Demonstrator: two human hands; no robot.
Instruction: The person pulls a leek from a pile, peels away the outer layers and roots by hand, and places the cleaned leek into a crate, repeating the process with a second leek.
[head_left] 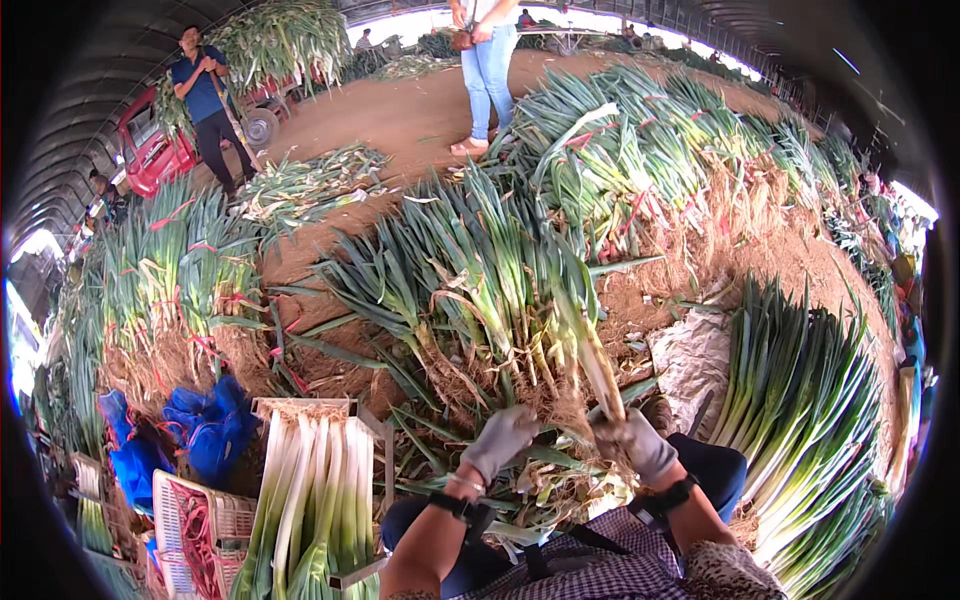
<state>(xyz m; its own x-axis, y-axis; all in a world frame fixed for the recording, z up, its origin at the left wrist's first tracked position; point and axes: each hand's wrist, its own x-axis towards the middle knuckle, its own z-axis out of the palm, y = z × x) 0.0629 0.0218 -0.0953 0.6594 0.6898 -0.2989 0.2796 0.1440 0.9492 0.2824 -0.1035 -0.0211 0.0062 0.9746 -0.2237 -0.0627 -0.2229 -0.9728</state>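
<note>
My right hand (640, 446), in a pale work glove, is closed around the root end of a leek (598, 372). The leek's stalk slants up and away, its leaves meeting a pile of untrimmed leeks (490, 270) with dry, stringy roots. My left hand (502, 442), gloved too, is beside those roots, fingers curled together; whatever they hold, if anything, is hidden. Below and between my hands lie stripped leaves and peelings (560, 480). Cleaned white-stemmed leeks (310, 480) rest in a frame at my left. More leeks (800, 400) are heaped at my right.
A white plastic crate (230, 515) with red ties and blue net sacks (210, 425) sit at left. Tied leek bundles stand left (180, 260) and far right (640, 150). One person (210, 100) holds a pole near a red truck (150, 150); another person (488, 75) stands farther back.
</note>
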